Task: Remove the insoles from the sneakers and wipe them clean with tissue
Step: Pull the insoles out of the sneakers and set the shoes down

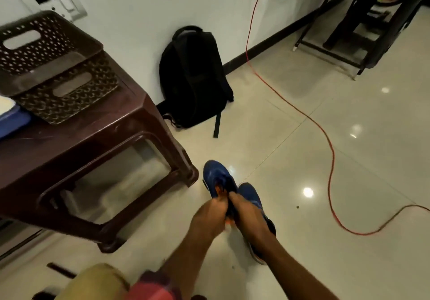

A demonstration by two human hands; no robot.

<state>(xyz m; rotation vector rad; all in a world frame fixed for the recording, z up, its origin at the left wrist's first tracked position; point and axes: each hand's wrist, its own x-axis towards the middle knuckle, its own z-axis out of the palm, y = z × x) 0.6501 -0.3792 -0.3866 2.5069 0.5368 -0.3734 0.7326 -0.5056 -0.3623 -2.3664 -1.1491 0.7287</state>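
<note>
You have two blue sneakers with orange trim on the glossy pale tile floor (349, 265), side by side and touching, just beside the leg of the dark brown plastic table (139, 118). The farther sneaker (215, 175) shows its rounded toe and an orange patch at the opening; motion blur keeps you from telling lining from insole there. The nearer sneaker (250, 194) is mostly covered by your right forearm, with only its toe and a strip of heel visible. Your left hand (208, 218) curls its fingers over the opening of the farther sneaker and grips it. Your right hand (249, 215) reaches to the same opening, but its fingertips are hidden and blurred, so you cannot tell how they lie. On the table sit two perforated brown plastic baskets (46, 44), one overlapping the other, and a blue object (11, 120) cut off at the left edge. One black backpack (193, 79) leans against the white wall, and one red cable (325, 137) snakes across the floor.
</note>
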